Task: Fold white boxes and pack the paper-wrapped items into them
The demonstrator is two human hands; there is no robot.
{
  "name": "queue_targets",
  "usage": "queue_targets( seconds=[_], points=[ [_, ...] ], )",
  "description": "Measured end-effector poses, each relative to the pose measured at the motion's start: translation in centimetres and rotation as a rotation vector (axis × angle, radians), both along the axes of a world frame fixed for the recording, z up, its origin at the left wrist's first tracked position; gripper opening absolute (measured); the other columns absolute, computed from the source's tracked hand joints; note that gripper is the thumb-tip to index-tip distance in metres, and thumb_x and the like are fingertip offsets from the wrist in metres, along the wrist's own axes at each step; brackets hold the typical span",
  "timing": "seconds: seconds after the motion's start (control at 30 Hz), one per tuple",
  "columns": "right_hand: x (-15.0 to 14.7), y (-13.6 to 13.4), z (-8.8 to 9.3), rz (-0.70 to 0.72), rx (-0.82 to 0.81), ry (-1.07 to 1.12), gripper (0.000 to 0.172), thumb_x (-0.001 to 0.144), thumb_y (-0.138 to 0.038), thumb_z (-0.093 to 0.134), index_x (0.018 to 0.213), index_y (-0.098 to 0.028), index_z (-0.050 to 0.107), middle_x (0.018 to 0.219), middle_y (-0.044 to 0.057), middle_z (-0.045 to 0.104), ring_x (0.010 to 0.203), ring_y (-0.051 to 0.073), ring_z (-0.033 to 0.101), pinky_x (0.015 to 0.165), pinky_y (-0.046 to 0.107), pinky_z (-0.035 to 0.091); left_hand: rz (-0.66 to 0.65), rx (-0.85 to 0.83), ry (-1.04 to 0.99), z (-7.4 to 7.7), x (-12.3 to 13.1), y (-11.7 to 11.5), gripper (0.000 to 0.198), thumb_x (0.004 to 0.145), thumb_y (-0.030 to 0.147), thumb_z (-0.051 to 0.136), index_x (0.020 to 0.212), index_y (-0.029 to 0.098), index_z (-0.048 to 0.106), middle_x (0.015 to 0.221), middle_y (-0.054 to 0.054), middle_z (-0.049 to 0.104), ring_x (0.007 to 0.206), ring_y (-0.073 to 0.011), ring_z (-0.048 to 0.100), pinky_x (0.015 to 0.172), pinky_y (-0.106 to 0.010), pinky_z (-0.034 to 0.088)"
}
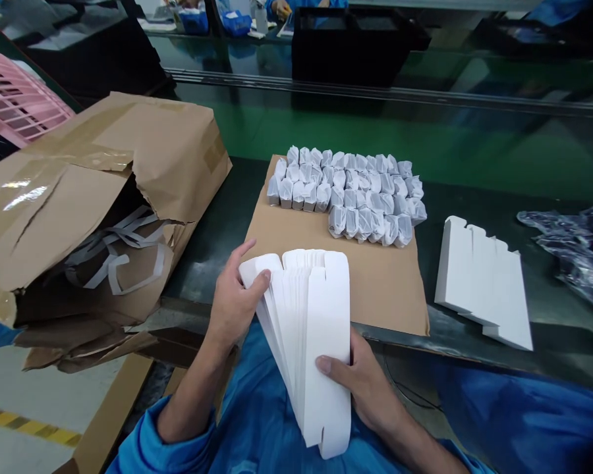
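Observation:
Both my hands hold a fanned stack of flat white carton blanks [309,329] above my lap. My left hand [234,299] grips the stack's upper left edge, thumb pressed on the top blank. My right hand [358,378] supports the lower right side, fingers curled onto the front blank. Just beyond the stack lies a brown cardboard sheet [326,263] on the dark table. Rows of several small items wrapped in white film [350,194] sit on its far part.
A torn brown cardboard box [103,197] with white strapping inside lies open at the left. A second pile of white carton blanks [481,283] rests at the right, beside crumpled dark plastic bags [576,253]. A pink crate [14,99] and a black bin [346,43] stand further back.

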State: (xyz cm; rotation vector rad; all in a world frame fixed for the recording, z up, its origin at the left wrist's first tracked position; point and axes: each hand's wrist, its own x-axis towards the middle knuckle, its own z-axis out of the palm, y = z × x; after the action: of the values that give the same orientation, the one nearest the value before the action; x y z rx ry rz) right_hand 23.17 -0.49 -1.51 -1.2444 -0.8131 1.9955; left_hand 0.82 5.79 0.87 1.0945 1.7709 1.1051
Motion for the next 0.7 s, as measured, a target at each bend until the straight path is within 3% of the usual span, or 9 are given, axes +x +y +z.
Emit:
queue_targets(
  seconds=[0.1, 0.2, 0.3, 0.43, 0.53, 0.6, 0.7],
  points=[
    [0.1, -0.1, 0.3, -0.107, -0.067, 0.015, 0.067, 0.068, -0.039, 0.087, 0.126, -0.022, 0.057, 0.122, 0.01, 0.071, 0.105, 0.029, 0.068, 0.087, 0.042, 0.057, 0.049, 0.028, -0.194, -0.8, -0.1, 0.1, 0.068, 0.08, 0.039, 0.071, 0.144, 0.026, 0.05, 0.105, -0.004, 0.07, 0.065, -0.0131, 0.056, 0.058, -0.024, 0.045],
    [0.4, -0.1, 0.3, -0.224, -0.152, 0.043, 0.074, 0.065, -0.037, 0.089, 0.129, -0.021, 0.056, 0.122, 0.012, 0.071, 0.105, 0.031, 0.068, 0.088, 0.044, 0.057, 0.1, 0.042, -0.358, -1.8, -0.2, 0.2, 0.07, 0.079, 0.039, 0.072, 0.144, 0.026, 0.049, 0.109, -0.005, 0.07, 0.07, -0.013, 0.06, 0.059, -0.021, 0.047],
    [0.6, -0.1, 0.0, -0.27, -0.19, 0.075, 0.082, 0.066, -0.036, 0.089, 0.137, -0.02, 0.05, 0.126, 0.013, 0.069, 0.108, 0.032, 0.067, 0.09, 0.045, 0.056, 0.131, 0.017, -0.435, -2.4, 0.4, -0.5, 0.077, 0.081, 0.043, 0.073, 0.149, 0.028, 0.041, 0.123, -0.008, 0.067, 0.095, -0.0195, 0.067, 0.073, -0.024, 0.054],
    [0.2, -0.2, 0.2, -0.302, -0.192, 0.085, 0.093, 0.067, -0.035, 0.088, 0.147, -0.023, 0.04, 0.129, 0.014, 0.068, 0.11, 0.032, 0.067, 0.089, 0.046, 0.057, 0.105, -0.017, -0.57, -2.5, 3.1, -3.6, 0.09, 0.083, 0.041, 0.073, 0.156, 0.034, 0.021, 0.148, -0.009, 0.053, 0.13, -0.0272, 0.057, 0.097, -0.034, 0.054],
    [-0.3, -0.1, 0.8, -0.31, -0.183, 0.098, 0.095, 0.067, -0.034, 0.088, 0.148, -0.021, 0.04, 0.128, 0.015, 0.068, 0.108, 0.033, 0.068, 0.09, 0.047, 0.057, 0.086, -0.051, -0.618, -2.4, 5.1, -5.6, 0.085, 0.083, 0.038, 0.073, 0.153, 0.035, 0.025, 0.151, -0.008, 0.05, 0.136, -0.0279, 0.052, 0.105, -0.038, 0.051],
    [-0.3, 0.0, 1.4, -0.285, -0.183, 0.107, 0.094, 0.066, -0.034, 0.087, 0.147, -0.02, 0.042, 0.126, 0.015, 0.069, 0.106, 0.034, 0.069, 0.09, 0.048, 0.057, 0.066, -0.032, -0.639, -2.0, 5.0, -5.3, 0.08, 0.083, 0.037, 0.073, 0.15, 0.032, 0.031, 0.149, -0.009, 0.053, 0.133, -0.0286, 0.055, 0.103, -0.039, 0.052],
    [0.2, 0.8, 2.4, -0.271, -0.156, 0.106, 0.091, 0.064, -0.035, 0.087, 0.145, -0.021, 0.047, 0.124, 0.014, 0.071, 0.106, 0.035, 0.069, 0.088, 0.049, 0.058, 0.038, 0.036, -0.609, -1.0, 1.9, -1.6, 0.075, 0.08, 0.036, 0.073, 0.146, 0.025, 0.04, 0.136, -0.011, 0.063, 0.113, -0.0289, 0.067, 0.091, -0.039, 0.059]
  ],
)
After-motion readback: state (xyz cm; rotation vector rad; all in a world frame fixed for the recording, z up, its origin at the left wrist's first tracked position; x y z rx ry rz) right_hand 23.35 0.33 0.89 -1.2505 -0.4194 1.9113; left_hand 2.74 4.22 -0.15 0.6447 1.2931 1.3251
